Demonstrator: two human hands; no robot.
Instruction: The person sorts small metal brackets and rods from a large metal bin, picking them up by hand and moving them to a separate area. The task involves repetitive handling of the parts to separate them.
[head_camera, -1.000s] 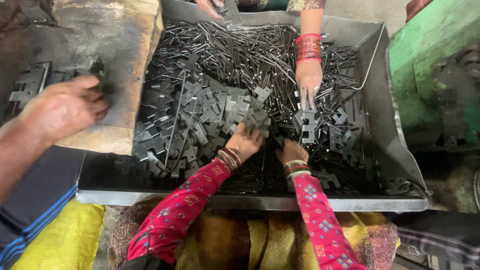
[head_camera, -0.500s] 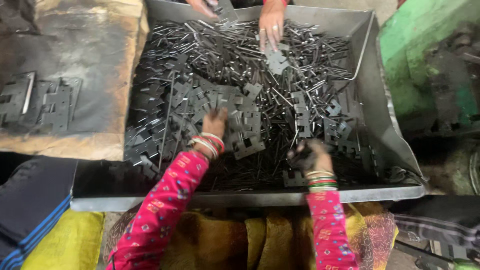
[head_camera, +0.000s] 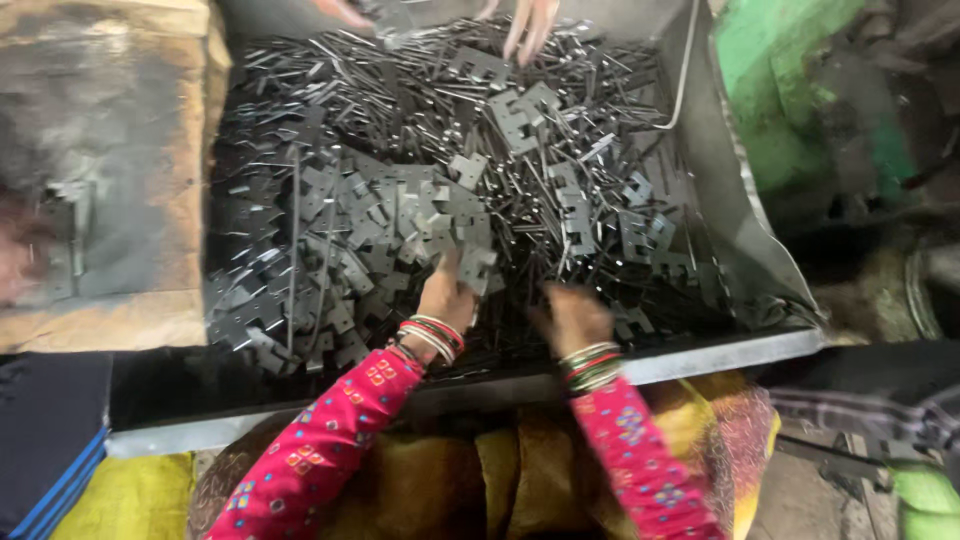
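Left hand (head_camera: 443, 297) grasps a dark notched metal plate (head_camera: 476, 268), pointing toward 1 o'clock, atop countless like pieces in the grey metal tray (head_camera: 735, 215). Right hand (head_camera: 572, 315) blurred; grip unclear.

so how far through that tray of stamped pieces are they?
Early, by the look of it. Done: only a few flat pieces lie on the worn block at left, blurred. In hand: left hand is in the heap of dark stamped metal plates; right hand is just above it, blurred, grip unclear. Left: the metal tray is full; another person's fingers work the far edge.
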